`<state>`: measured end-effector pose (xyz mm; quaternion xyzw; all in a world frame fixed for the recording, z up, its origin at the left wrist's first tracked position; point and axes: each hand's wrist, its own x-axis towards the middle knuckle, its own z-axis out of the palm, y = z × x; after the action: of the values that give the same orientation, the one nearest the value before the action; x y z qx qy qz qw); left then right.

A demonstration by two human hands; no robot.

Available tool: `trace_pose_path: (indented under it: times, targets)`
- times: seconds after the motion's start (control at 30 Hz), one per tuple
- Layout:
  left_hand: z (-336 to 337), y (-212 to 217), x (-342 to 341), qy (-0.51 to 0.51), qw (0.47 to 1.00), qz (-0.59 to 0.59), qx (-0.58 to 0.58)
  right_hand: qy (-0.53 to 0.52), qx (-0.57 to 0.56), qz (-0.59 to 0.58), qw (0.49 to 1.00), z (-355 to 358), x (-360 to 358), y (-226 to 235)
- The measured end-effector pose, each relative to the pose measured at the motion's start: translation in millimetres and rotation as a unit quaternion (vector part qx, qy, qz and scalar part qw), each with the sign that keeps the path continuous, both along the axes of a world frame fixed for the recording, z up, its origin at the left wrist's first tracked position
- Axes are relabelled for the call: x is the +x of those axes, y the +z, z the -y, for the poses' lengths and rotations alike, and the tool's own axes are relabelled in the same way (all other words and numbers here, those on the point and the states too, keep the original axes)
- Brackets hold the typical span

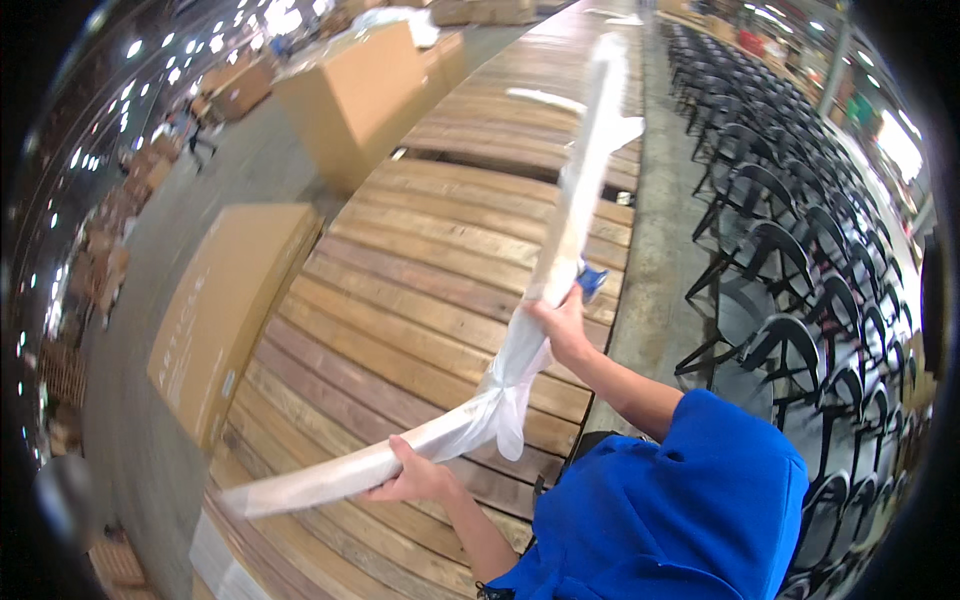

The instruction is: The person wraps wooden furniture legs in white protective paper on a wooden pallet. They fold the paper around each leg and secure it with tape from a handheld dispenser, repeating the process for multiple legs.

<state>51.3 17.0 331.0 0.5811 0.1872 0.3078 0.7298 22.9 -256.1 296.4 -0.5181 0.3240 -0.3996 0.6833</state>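
Observation:
A long, slim piece wrapped in white plastic film (440, 435) stretches across the slatted wooden tabletop (390, 305); the fisheye bends its shape. Its wrapping is gathered into a loose bunch near the middle. Toward the lower left end, my left hand (415, 475) grips it with the thumb on top and the fingers beneath. Farther up, my right hand (563, 325) is closed around it too. Just beyond the right hand sits a small blue object (592, 282); whether that hand touches it, I cannot tell. What lies inside the film is hidden.
Rows of black chairs (780, 350) stand along the right. On the left, a flat cardboard box (225, 310) leans by the table edge, with a taller carton (360, 100) behind it. A white strip (545, 100) lies on the far boards. One person (195, 135) is far off left.

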Motion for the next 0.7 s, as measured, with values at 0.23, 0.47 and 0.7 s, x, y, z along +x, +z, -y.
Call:
trace_pose_path:
  times: [0.23, 0.47, 0.7]
  targets:
    - [108, 96, -66, -0.194, 0.924, 0.322, 0.064, -0.155, -0.111, 0.2, 0.961, 91, -195, 90]
    - [247, 77, -123, -0.362, 0.817, 0.447, -0.044, -0.352, -0.23, 0.301, 0.856, 175, -354, 120]
    - [450, 77, -194, -0.41, 0.79, 0.427, -0.161, -0.498, -0.358, 0.392, 0.686, 287, -435, 156]
